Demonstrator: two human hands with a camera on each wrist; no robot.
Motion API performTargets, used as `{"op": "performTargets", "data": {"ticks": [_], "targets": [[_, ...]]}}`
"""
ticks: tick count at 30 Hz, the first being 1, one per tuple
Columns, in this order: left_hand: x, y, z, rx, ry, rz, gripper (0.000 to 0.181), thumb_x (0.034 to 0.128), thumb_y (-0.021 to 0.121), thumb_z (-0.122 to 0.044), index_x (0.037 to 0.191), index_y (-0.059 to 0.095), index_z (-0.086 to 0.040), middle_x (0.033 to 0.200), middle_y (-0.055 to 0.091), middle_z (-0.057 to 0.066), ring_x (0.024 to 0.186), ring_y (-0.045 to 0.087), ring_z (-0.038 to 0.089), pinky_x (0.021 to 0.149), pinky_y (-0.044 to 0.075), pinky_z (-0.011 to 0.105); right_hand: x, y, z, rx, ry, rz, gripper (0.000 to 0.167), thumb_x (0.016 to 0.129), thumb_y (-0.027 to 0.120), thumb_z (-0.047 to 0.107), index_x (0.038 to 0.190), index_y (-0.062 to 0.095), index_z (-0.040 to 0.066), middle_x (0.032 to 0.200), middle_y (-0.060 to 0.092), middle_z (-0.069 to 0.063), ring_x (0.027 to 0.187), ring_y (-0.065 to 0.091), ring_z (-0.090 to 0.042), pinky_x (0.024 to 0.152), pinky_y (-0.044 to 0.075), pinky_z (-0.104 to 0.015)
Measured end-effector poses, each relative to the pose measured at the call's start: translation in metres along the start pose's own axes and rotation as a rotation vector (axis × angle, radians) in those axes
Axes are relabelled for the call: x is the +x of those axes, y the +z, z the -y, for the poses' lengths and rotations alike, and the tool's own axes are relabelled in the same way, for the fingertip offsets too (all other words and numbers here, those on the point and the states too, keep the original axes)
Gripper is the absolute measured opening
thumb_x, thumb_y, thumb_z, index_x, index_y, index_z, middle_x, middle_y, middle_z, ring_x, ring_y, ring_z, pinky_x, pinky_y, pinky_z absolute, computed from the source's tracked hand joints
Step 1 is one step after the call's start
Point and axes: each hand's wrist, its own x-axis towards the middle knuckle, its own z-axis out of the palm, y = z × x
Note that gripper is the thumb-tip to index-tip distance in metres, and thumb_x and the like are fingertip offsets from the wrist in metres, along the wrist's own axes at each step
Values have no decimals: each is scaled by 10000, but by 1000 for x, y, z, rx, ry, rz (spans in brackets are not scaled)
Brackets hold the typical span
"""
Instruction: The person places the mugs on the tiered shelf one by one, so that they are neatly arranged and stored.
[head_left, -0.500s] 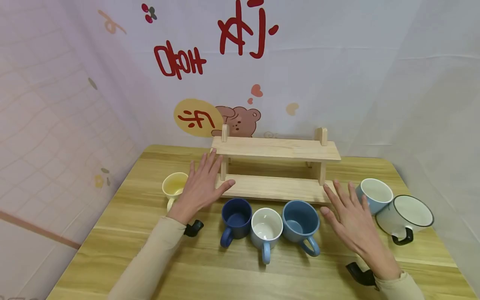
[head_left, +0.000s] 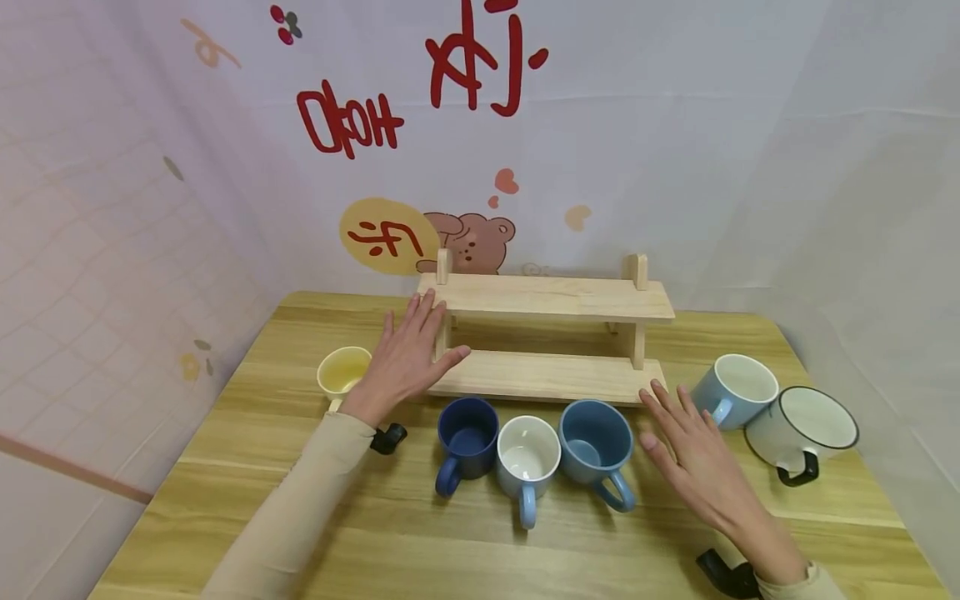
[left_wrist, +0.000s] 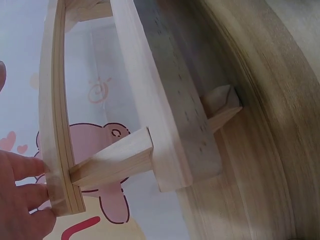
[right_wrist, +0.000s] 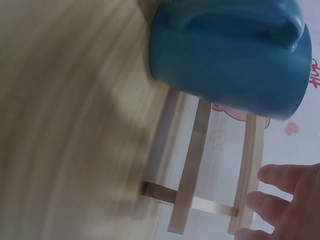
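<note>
A two-tier wooden rack (head_left: 547, 296) stands at the back of the table. My left hand (head_left: 401, 358) lies spread at its left end, and the left wrist view shows those fingers (left_wrist: 32, 195) touching the edge of one board (left_wrist: 55, 110). My right hand (head_left: 701, 467) is spread near the lower board's right end; whether it touches the wood I cannot tell. Between the hands stand a dark blue mug (head_left: 468, 442), a white mug with a light blue handle (head_left: 528, 458) and a blue mug (head_left: 596, 442), which looms large in the right wrist view.
A yellow cup (head_left: 341, 371) stands left, partly behind my left hand. On the right are a light blue cup (head_left: 735, 392) and a white mug with a black rim and handle (head_left: 802, 429). A printed cloth (head_left: 637, 150) hangs behind the table.
My right hand has moved slightly left and down, away from the light blue cup, whose handle now shows more. The head view has shifted a little; my left hand stays at the rack.
</note>
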Motion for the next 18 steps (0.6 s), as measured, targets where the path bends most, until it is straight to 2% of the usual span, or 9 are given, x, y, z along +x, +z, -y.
{"op": "performTargets", "data": {"ticks": [2,4,8,11,15,18], "targets": [[1,0,1,3,-1,6,931,1003,409,-724,1641,272,-60,1733,92,124,1595,34,310,1228,39,667,-3,1,1,39,-3,-2,569,1068,555,244,1596,408,88,1657,328,-186,1552,161,-451,1179,155,-727],[1,0,1,4,1,8,926,1004,413,-721,1640,277,-62,1731,106,126,1595,40,308,1230,40,663,-5,1,2,77,-9,-4,542,1071,550,219,1575,432,60,1640,352,-204,1530,204,-485,1246,133,-604],[3,-1,3,6,11,2,915,1006,413,-720,1635,296,-67,1725,148,128,1593,69,311,1233,56,661,-11,-1,7,163,26,25,502,1088,515,209,1566,449,70,1623,377,-217,1476,289,-540,1201,238,-635],[4,-2,3,2,14,-1,909,1006,412,-720,1631,309,-68,1720,171,130,1591,89,313,1234,70,661,-16,-4,11,195,83,48,473,1100,491,221,1560,474,113,1599,427,-192,1446,377,-500,1051,373,-688],[4,-2,4,0,16,-1,903,1006,423,-714,1626,322,-66,1716,187,133,1590,105,315,1238,77,650,-21,-5,12,203,135,54,406,1104,493,222,1490,566,120,1480,581,-135,1354,526,-389,1029,456,-400],[3,-2,4,0,12,4,901,1006,433,-708,1624,324,-62,1717,187,134,1591,104,313,1245,72,634,-24,-5,13,244,185,87,355,1109,496,255,1405,644,129,1373,669,-65,1275,596,-298,970,496,-277]]}}
